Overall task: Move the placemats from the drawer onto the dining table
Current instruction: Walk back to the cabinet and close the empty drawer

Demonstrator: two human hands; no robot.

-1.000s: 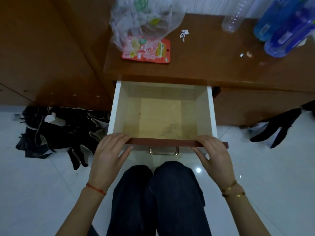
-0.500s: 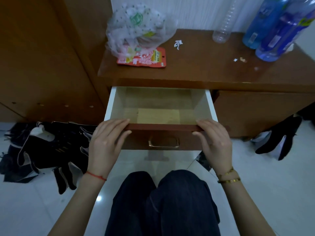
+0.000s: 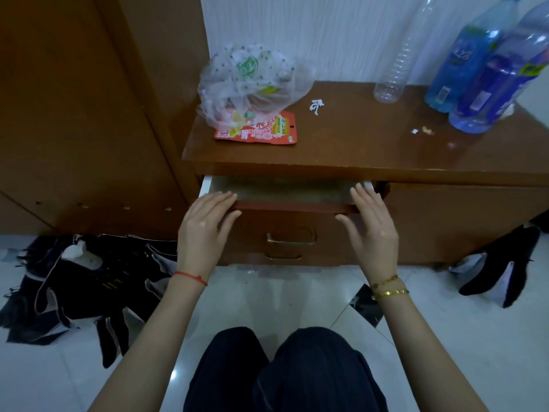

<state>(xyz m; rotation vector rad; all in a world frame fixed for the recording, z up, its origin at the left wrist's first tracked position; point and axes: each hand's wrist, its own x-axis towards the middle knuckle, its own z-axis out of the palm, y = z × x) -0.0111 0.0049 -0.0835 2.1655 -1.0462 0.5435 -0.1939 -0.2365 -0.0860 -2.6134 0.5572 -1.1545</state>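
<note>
The brown drawer (image 3: 291, 224) of a low wooden cabinet (image 3: 371, 156) stands only a narrow gap out, with a brass handle on its front. My left hand (image 3: 205, 227) lies flat on the left end of the drawer's top edge, fingers over the rim. My right hand (image 3: 371, 230) rests the same way on the right end. Through the gap I see only pale drawer walls. No placemat shows in this view.
On the cabinet top lie a clear plastic bag (image 3: 252, 81), a red snack packet (image 3: 264, 129), an empty clear bottle (image 3: 395, 66) and two blue bottles (image 3: 487, 72). Dark shoes and cloth (image 3: 83, 281) lie on the white tiles at left, a black shoe (image 3: 499, 272) at right. My knees (image 3: 285, 370) are below.
The drawer has slid inward from wide out to nearly closed, with both hands staying on its front edge. The pale sheet on its floor is no longer visible.
</note>
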